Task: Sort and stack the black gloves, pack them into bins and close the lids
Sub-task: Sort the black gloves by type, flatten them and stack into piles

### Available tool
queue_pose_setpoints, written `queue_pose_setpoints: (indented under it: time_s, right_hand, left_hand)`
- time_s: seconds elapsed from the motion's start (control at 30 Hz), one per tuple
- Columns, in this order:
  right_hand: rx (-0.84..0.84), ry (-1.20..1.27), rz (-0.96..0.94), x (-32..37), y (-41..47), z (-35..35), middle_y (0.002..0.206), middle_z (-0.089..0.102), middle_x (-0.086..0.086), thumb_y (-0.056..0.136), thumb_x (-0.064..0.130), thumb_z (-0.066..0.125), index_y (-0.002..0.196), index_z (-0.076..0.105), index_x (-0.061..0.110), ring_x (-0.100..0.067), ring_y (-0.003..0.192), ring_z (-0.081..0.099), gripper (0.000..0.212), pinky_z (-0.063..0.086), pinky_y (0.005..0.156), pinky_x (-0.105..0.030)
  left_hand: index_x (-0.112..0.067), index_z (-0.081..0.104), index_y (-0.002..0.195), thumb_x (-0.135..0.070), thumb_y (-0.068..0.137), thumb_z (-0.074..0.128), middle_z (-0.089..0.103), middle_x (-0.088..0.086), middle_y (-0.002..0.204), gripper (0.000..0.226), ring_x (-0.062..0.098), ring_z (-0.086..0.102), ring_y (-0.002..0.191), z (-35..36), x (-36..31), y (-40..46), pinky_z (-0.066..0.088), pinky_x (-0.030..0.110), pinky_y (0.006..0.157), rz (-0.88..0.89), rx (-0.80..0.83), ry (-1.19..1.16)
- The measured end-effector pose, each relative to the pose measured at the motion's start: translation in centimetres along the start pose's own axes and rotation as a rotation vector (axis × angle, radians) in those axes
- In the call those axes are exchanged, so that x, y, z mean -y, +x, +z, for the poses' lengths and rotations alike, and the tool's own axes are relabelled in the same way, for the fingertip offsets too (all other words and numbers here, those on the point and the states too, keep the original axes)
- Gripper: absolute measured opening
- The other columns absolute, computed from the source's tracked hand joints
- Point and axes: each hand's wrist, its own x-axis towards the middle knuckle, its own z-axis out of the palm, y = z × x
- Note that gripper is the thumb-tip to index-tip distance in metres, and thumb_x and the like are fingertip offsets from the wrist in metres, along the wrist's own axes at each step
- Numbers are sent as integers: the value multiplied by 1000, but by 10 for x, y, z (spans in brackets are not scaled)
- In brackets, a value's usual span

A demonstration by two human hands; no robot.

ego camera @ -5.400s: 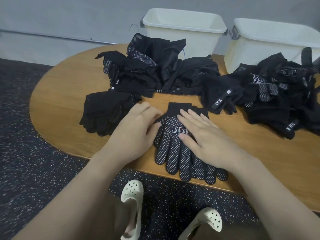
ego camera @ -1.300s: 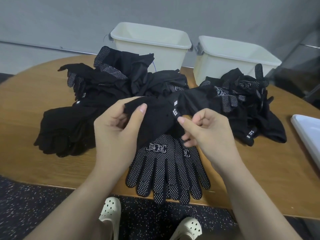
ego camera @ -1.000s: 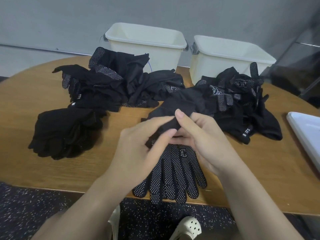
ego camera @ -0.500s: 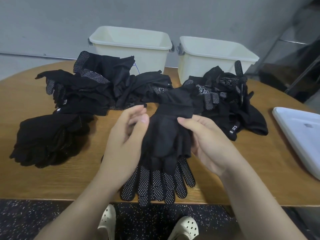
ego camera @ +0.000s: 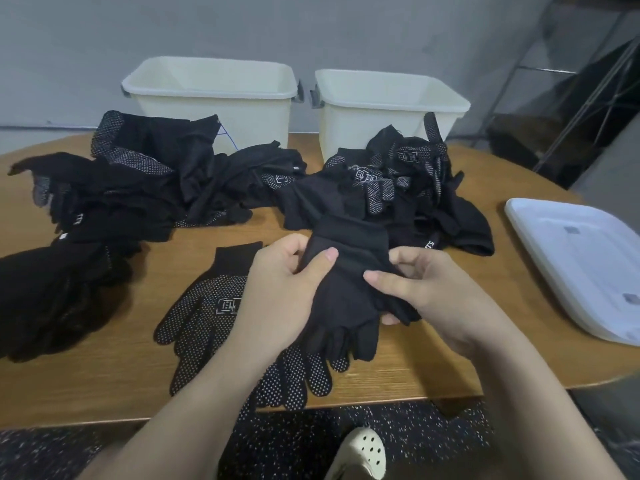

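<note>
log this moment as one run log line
step: sorting | hands: left and right grip plain glove | below: dotted gloves | bins: open

A single head-worn view looks forward and steeply down, close over the table [ego camera: 433,368], with the wall [ego camera: 311,26] beyond it.

I see bare wood on the surface [ego camera: 433,362] along its near edge, at the front-left corner and right of centre. Loose heaps of black knit gloves [ego camera: 145,188] block the middle and back, crowding the fronts of two cream plastic bins [ego camera: 214,109]. A white plastic lid [ego camera: 581,265] fills the right edge. Above the bins' open tops, room is free.
</note>
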Motion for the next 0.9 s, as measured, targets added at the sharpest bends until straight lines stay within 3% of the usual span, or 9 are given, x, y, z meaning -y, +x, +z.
queue_pose_setpoints:
  time_s: [0.13,0.37,0.4,0.47,0.53,0.67,0.73,0.8,0.9]
  right_hand:
    - [-62,-77,21,-13,3,-16,102,79,-6,98,16,68,104,71,0,-19,90,76,17,56,59,-24]
    - [-109,-196,-120,-31,8,-29,74,72,-3,96,20,71,87,68,5,-16,54,57,18,44,48,-30]
    - [-101,-207,-134,-34,8,-31,76,73,-1,95,20,73,87,68,5,-16,57,60,17,47,51,-31]
    - [-76,-278,-155,-37,8,-32,84,77,6,91,22,78,86,68,12,-10,76,72,15,55,73,-31]
    - [-59,-369,-148,-37,10,-34,87,76,16,86,27,83,84,67,19,-2,93,72,17,52,91,-28]
    - [-51,-581,-91,-37,20,-39,105,74,6,75,58,82,102,70,28,-10,102,70,42,55,97,-39]
    - [-58,-642,-90,-37,21,-38,104,73,4,79,55,80,107,70,27,-11,97,70,40,56,92,-37]
    - [-102,-643,-102,-37,20,-38,96,72,5,83,46,81,105,69,25,-4,85,68,32,54,81,-26]
    - [-177,-678,-120,-39,15,-43,84,69,8,85,35,82,100,69,24,5,66,59,22,46,67,-12]
  left_hand:
    - [-15,75,101,-24,94,75,80,-2,89,12,15,78,85,5,4,8,63,43,83,-37,77,118]
    - [-20,74,114,-17,87,81,79,-7,87,28,9,77,77,9,13,8,64,39,80,-57,121,313]
    - [-22,72,118,-22,86,82,78,-9,87,34,6,75,74,9,15,7,64,37,79,-25,102,401]
    - [-27,65,130,-32,87,80,71,-15,95,46,2,70,75,9,18,2,61,29,81,97,46,620]
    - [-27,57,140,-40,90,73,61,-16,113,53,1,63,92,8,18,-5,54,27,91,285,34,788]
    - [-25,53,147,-47,99,53,44,-6,152,52,14,41,137,7,18,-6,35,36,116,594,268,1033]
    - [-31,41,156,-55,101,42,26,-9,167,59,10,21,152,8,23,-3,12,29,124,570,436,1083]
    - [-35,22,162,-64,100,34,8,-13,172,70,3,2,157,8,29,1,-6,21,122,505,540,1106]
    - [-35,7,164,-73,97,32,-7,-18,171,81,-6,-15,153,5,33,7,-14,19,122,445,596,1110]
